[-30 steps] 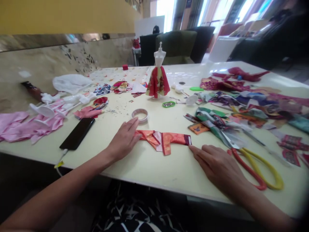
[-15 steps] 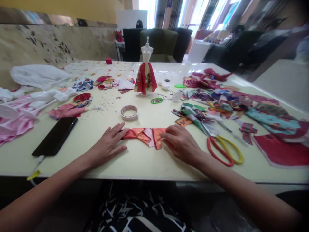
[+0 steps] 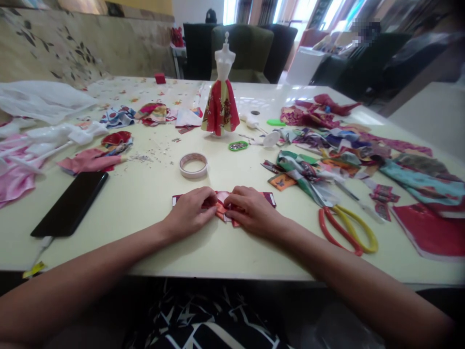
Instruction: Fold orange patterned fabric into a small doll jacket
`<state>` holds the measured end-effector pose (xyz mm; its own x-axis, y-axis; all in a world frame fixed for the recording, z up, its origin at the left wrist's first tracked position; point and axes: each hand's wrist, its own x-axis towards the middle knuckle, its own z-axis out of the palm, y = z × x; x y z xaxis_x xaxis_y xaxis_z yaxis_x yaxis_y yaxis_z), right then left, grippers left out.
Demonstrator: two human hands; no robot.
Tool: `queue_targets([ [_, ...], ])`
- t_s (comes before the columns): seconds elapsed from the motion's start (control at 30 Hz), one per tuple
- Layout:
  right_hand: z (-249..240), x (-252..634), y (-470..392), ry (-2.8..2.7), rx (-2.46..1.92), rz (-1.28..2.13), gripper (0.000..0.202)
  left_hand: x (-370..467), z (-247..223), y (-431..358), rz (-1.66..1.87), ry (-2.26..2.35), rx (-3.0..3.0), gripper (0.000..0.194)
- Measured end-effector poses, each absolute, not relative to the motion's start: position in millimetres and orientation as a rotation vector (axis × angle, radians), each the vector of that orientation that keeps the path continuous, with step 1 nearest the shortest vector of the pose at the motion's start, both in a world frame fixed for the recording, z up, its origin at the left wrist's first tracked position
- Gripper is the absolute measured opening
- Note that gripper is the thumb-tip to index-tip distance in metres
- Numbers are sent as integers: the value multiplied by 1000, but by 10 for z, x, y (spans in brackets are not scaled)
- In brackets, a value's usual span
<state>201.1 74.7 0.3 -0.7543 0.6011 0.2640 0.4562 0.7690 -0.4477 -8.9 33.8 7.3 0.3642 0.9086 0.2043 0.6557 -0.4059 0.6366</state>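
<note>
A small folded piece of red and orange fabric (image 3: 221, 211) lies on the table in front of me, its dark red ends with pale tips showing on both sides. My left hand (image 3: 192, 211) rests over its left half, thumb and fingers closed on the cloth near the middle. From the other side my right hand (image 3: 250, 209) has its curled fingers closed on the fabric close to the left fingertips. Much of the piece is hidden under both hands. A roll of tape (image 3: 193, 166) lies just beyond my left hand.
A white mannequin (image 3: 224, 65) in a red and cream skirt (image 3: 220, 109) stands farther back. Scissors (image 3: 350, 228) and fabric scraps (image 3: 308, 169) lie to the right. On the left are a phone (image 3: 70, 203) with a cable and pink cloth (image 3: 87, 160). A green bead tray (image 3: 238, 145) sits mid-table.
Both hands have come inward to the fabric's middle. My left fingers, spread flat before, are now curled on the cloth. The dark red ends now show outside the hands. The view has shifted slightly.
</note>
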Motion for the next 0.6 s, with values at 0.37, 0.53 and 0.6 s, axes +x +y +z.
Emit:
queue_targets([
  [0.37,0,2006,697,-2367,-747,646,19,-10,8,332,683,1486,2468,23],
  [0.53,6,1993,684,-2386,-682,622,19,5,0,316,684,1522,2539,17],
  [0.6,3,1985,687,-2385,-649,642,19,9,-1,306,674,1527,2569,22],
])
